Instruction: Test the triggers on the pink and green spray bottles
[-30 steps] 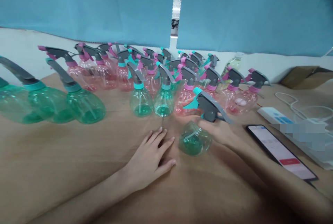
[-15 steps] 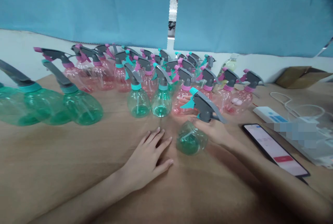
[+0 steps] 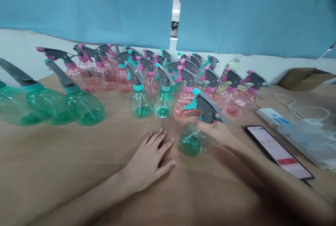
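Note:
My left hand (image 3: 148, 161) lies flat on the wooden table, fingers spread, with nothing in it. Just right of it is a green see-through spray bottle (image 3: 193, 143) with a dark grey head and teal nozzle and trigger. My right hand (image 3: 216, 131) is at the neck of this bottle, partly covering its teal collar. Some of its fingers reach out to the left behind the trigger, partly hidden by the head. Beyond my hands, two green spray bottles (image 3: 141, 105) stand side by side, with a pink spray bottle (image 3: 181, 104) behind my right fingers.
Several pink and green spray bottles crowd the back; several green ones (image 3: 85, 108) stand at left. On the right lie a phone (image 3: 279, 152), a white power strip (image 3: 274, 115), cables (image 3: 291, 101) and a brown cardboard box (image 3: 296, 79). A blue curtain (image 3: 91, 9) hangs behind.
The view has shifted very slightly. Both hands and the bottles keep their places.

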Motion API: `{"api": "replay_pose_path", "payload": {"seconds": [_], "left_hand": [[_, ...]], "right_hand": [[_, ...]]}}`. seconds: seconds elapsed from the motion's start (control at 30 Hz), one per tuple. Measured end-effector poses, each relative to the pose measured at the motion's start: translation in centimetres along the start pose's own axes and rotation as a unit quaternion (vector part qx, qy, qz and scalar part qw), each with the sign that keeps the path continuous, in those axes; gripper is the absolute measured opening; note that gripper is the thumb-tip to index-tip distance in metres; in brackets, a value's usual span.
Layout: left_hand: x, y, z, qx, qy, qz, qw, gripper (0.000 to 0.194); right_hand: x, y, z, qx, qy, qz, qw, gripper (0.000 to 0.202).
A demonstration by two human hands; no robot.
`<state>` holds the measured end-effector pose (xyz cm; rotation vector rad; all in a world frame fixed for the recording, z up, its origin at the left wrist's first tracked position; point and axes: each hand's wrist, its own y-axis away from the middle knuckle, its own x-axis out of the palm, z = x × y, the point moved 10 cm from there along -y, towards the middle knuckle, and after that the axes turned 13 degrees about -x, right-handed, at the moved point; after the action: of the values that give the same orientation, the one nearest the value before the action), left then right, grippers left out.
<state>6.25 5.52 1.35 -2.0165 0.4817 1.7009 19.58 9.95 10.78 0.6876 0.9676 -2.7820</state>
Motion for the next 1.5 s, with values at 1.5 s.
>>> {"api": "replay_pose_path", "payload": {"seconds": [1.5], "left_hand": [[-0.2,0.1,-0.1,0.002,-0.001,-0.001,1.000,0.056]], "right_hand": [[-0.2,0.3,-0.5,0.042,-0.055,-0.035,0.997,0.007]]}}
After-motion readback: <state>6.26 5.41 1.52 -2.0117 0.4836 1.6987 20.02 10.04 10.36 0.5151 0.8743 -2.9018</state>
